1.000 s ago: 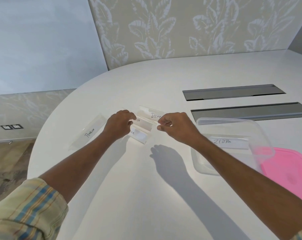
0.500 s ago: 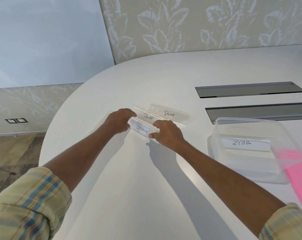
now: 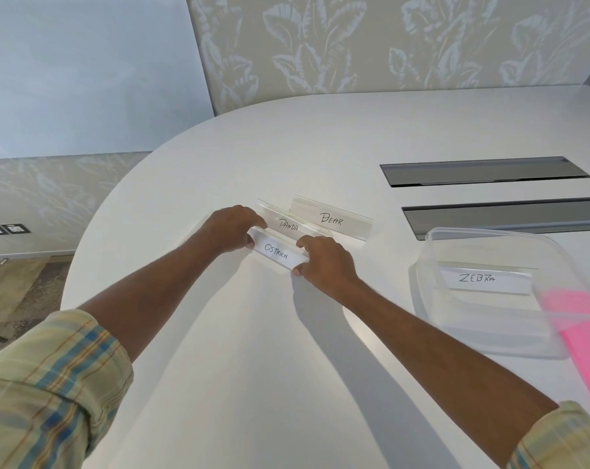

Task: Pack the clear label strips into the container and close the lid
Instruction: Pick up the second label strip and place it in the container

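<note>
A clear strip marked OSTRICH (image 3: 276, 251) lies on the white table, gripped at its two ends by my left hand (image 3: 232, 229) and my right hand (image 3: 324, 262). Just behind it sits a strip marked PANDA (image 3: 288, 224), and behind that one marked BEAR (image 3: 331, 220). To the right stands the open clear container (image 3: 429, 265) with a ZEBRA strip (image 3: 483, 280) lying inside. The pink lid (image 3: 588, 346) lies flat at the right edge, partly under the container's corner.
Two long grey slots (image 3: 483, 170) (image 3: 510, 214) are set into the table behind the container. The table's curved edge (image 3: 83, 238) runs on the left, with floor below it. A leaf-patterned wall stands behind.
My right hand came down from the raised strip onto the right end of the OSTRICH strip. The view shifted left, so the PENGUIN strip is out of sight behind my left arm.
</note>
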`<state>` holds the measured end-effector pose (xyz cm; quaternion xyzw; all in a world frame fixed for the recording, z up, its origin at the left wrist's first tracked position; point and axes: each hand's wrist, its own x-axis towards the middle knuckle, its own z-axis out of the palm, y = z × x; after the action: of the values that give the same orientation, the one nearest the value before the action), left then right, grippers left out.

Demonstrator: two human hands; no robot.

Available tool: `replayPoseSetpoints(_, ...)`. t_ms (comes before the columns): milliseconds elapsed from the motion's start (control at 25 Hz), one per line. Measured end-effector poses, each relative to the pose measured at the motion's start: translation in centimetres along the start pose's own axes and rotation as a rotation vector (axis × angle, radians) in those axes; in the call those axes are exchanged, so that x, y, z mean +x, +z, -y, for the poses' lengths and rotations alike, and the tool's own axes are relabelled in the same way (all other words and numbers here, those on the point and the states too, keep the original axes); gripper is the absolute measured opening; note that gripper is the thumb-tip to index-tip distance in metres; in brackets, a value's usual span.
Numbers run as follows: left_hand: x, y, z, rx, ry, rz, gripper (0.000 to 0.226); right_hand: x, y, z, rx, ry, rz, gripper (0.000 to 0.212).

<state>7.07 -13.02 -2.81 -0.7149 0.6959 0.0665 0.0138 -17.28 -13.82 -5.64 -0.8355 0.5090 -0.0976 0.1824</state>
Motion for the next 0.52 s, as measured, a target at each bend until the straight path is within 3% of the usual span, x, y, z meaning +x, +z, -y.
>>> replayPoseSetpoints(320,-0.7,-0.5,0.1,0.006,0.017,-0.011,0.045,0.4,-0.5,-0.6,0.027,-0.002,0.007,0.033)
replayPoseSetpoints(520,-2.0,-1.0,-0.5,-0.013,0.044,0.007,0.039,0.5,-1.6,-1.3,0.064,-0.023,0.018,0.051)
